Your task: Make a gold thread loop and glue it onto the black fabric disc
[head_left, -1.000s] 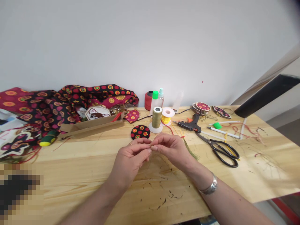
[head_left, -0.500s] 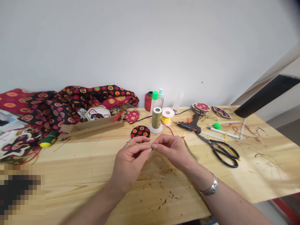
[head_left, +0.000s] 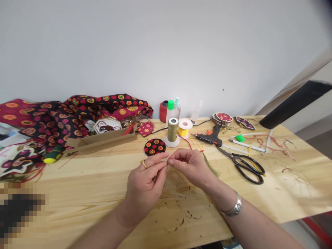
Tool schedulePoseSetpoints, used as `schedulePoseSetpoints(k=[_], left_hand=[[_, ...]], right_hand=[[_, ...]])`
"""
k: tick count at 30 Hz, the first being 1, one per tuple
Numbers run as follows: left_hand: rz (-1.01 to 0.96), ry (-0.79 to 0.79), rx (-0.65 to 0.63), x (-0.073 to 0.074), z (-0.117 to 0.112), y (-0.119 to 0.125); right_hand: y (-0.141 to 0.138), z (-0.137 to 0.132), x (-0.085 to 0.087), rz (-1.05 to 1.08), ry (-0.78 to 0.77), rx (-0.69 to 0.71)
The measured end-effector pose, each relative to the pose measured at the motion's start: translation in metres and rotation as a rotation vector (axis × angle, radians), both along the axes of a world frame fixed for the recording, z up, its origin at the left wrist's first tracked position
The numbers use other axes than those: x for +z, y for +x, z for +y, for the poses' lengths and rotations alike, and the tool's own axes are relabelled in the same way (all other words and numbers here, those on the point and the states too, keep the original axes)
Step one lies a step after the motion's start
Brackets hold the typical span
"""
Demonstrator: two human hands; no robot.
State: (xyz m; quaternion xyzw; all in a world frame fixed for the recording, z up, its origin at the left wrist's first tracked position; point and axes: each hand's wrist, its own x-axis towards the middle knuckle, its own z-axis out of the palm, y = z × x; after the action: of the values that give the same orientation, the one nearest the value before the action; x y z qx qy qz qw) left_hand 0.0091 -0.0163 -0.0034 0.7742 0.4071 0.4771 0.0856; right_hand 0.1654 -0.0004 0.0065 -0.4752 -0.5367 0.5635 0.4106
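Over the middle of the table, my left hand (head_left: 146, 180) and my right hand (head_left: 189, 166) meet at their fingertips. Each is closed in a pinch, and whatever sits between them is too small to make out. Faint thin strands show on or above the wood just under the fingers. Beyond my left fingers lies a round black fabric patch (head_left: 155, 147) with red and orange flowers. A spool of olive thread (head_left: 173, 130) stands upright behind the fingertips, beside a spool of yellow cord (head_left: 183, 132). An olive tassel (head_left: 211, 167) lies partly behind my right wrist.
To the right are black-handled scissors (head_left: 247, 167), a glue gun (head_left: 211, 138) and a white pen (head_left: 248, 146). Bottles (head_left: 170, 112) stand near the wall. An open cardboard box (head_left: 103, 142) and patterned fabric (head_left: 109, 103) fill the left. Dark scraps (head_left: 183, 221) litter the front.
My left fingers have drawn closer together, and the hand has turned slightly. My right hand keeps its pinch in nearly the same place.
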Motion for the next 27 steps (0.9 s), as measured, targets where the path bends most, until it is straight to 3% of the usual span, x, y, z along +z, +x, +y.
schedulePoseSetpoints(k=[9,15,21,27], left_hand=[[-0.013,-0.074,0.021,-0.0010,0.0002,-0.0007],[-0.102,-0.206,0.036,-0.0005,0.0003,0.0001],[-0.152,-0.236,0.035,-0.0012,0.0015,0.0007],[-0.155,-0.251,0.034,-0.0034,0.0014,-0.0002]], right_hand=[[0.0013,0.0007,-0.0018,-0.048,0.053,-0.005],[0.0017,-0.0004,-0.0038,-0.251,0.468,-0.060],[0.0044,0.0013,-0.0077,-0.470,0.886,-0.070],[0.0083,-0.0031,-0.0033,-0.815,1.101,-0.033]])
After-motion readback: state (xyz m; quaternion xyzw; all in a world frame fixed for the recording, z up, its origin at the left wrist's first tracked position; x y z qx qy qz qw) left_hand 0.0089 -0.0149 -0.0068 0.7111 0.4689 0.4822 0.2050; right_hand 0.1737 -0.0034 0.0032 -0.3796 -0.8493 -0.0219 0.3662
